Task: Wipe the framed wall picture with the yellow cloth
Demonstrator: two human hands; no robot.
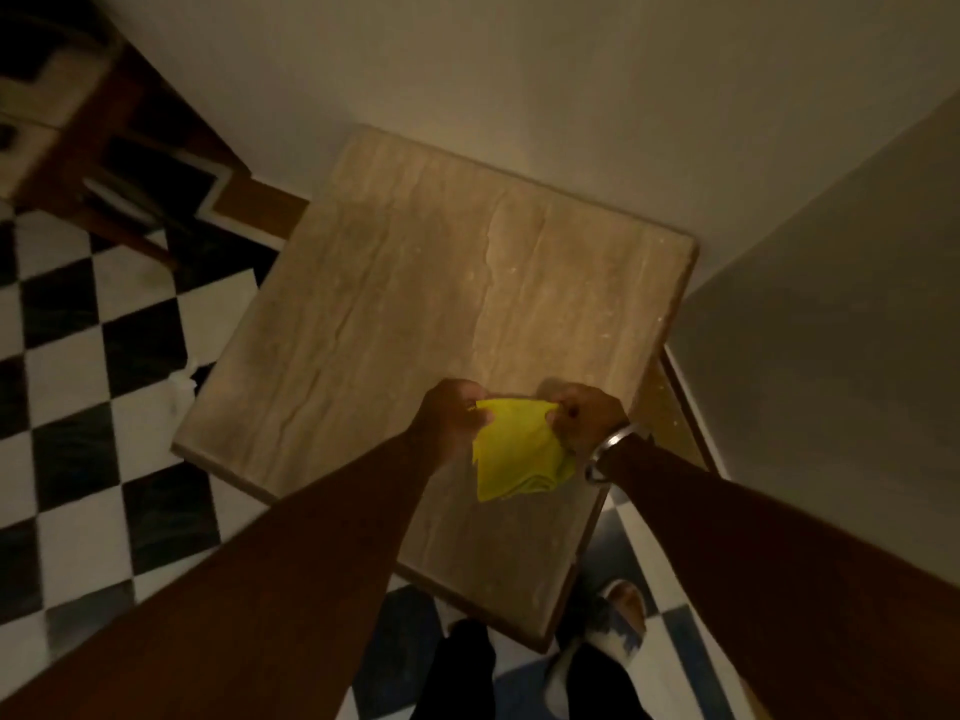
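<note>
Both hands (519,415) gripping seemingly unlabelled yellow cloth (519,452)

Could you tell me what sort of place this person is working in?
Probably a room in a home, in a corner. A small wooden table stands against plain walls, on a black-and-white checkered floor, with dark wooden furniture nearby. Both hands hold a yellow cloth.
</note>
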